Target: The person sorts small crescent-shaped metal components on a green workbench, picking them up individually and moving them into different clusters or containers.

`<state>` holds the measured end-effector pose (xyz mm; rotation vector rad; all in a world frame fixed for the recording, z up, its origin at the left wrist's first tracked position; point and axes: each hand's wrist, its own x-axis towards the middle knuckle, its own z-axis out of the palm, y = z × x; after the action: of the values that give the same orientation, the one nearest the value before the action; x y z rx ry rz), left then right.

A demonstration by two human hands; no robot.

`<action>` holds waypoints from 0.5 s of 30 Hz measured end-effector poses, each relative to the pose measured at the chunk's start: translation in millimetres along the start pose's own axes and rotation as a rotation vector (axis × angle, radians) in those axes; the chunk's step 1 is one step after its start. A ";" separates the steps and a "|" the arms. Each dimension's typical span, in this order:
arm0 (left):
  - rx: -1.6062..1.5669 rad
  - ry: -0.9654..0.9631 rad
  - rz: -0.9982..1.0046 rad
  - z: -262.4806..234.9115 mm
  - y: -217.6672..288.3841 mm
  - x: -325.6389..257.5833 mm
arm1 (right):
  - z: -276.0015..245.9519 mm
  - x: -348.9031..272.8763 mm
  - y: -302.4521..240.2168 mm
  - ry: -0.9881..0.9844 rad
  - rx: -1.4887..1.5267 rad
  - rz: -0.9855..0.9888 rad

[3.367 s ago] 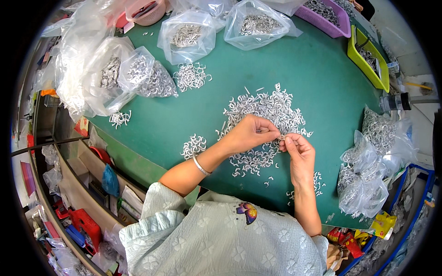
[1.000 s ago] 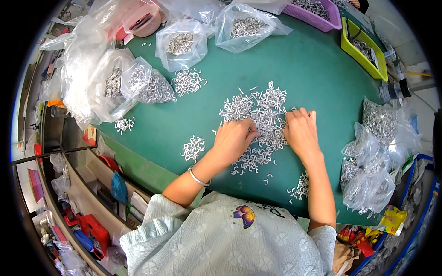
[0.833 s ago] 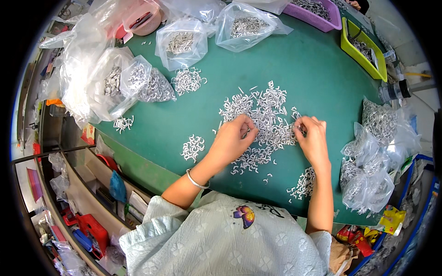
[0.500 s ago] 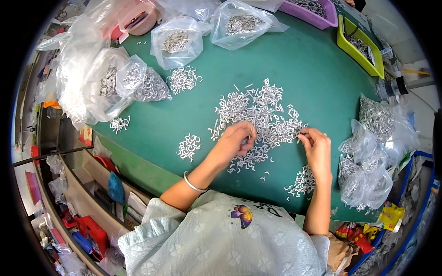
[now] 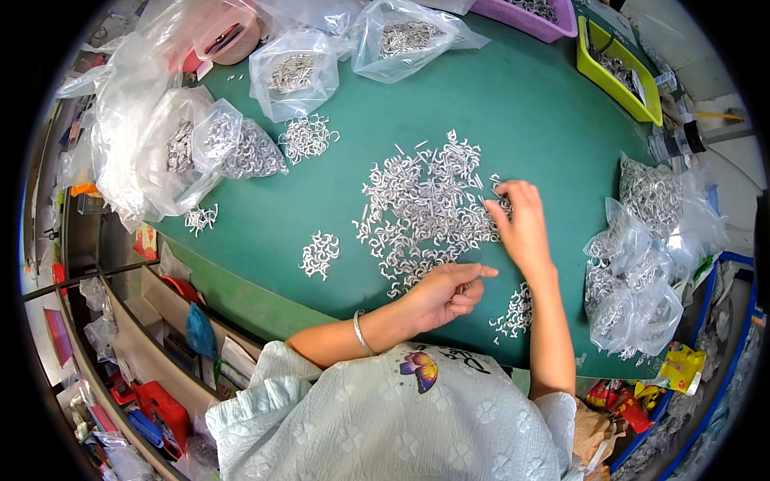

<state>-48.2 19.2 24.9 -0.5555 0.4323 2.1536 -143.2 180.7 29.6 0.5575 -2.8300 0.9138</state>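
Observation:
A big loose pile of small curved silver metal pieces (image 5: 433, 204) spreads over the green table. At its near edge is my left hand (image 5: 451, 295), with the index finger stretched to the right and the other fingers curled into the palm. Whatever those curled fingers hold, if anything, is hidden. My right hand (image 5: 520, 220) reaches to the pile's right edge, thumb and fingers apart, fingertips at the pieces. Below the right hand, beside the forearm, lies a smaller heap of curved pieces (image 5: 513, 313). Another small heap (image 5: 320, 255) lies left of the pile.
Clear plastic bags of metal pieces stand at the left (image 5: 241, 148), far side (image 5: 293, 74) and right (image 5: 634, 313). A yellow-green basket (image 5: 651, 104) and a purple basket (image 5: 553, 30) sit at the back. Another heap (image 5: 307, 138) lies near the left bags.
My left hand has drawn back from the pile toward me and to the right. My right hand has moved up and left onto the pile's right edge, its fingers now spread.

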 end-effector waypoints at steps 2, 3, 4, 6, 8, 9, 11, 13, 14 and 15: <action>0.055 0.014 0.060 6.5 3.8 -8.0 | 5.8 -2.9 -11.1 -0.127 -0.110 -0.032; 0.083 0.052 0.108 9.5 6.8 -12.6 | 0.9 -9.9 -13.6 -0.173 -0.038 -0.061; 0.105 0.090 0.162 9.5 9.1 -17.3 | -5.2 -16.7 -15.3 -0.225 0.035 -0.097; 0.081 0.125 0.159 4.1 17.5 -23.0 | -16.1 -23.1 -10.0 -0.367 0.290 -0.093; 0.060 0.154 0.157 0.1 18.6 -23.2 | -14.0 -16.4 -12.1 -0.233 0.165 0.000; 0.033 0.128 0.132 -3.0 15.9 -20.8 | -10.4 -10.4 -13.8 -0.167 0.102 0.045; -0.019 0.078 0.081 -4.6 9.7 -14.6 | 8.0 -1.4 -18.9 -0.081 0.010 0.044; 0.004 0.091 0.054 3.4 3.7 -14.5 | 18.0 2.4 -24.3 -0.081 -0.136 0.002; 0.024 0.089 0.052 4.9 1.2 -15.0 | 16.4 0.0 -25.3 -0.165 -0.068 0.010; 0.045 0.086 0.049 6.2 0.1 -15.9 | 15.8 -2.0 -24.7 -0.212 -0.009 0.013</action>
<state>-41.1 11.7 38.5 -0.6195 0.5459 2.1667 -132.0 153.6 29.7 0.6728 -3.0260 0.8935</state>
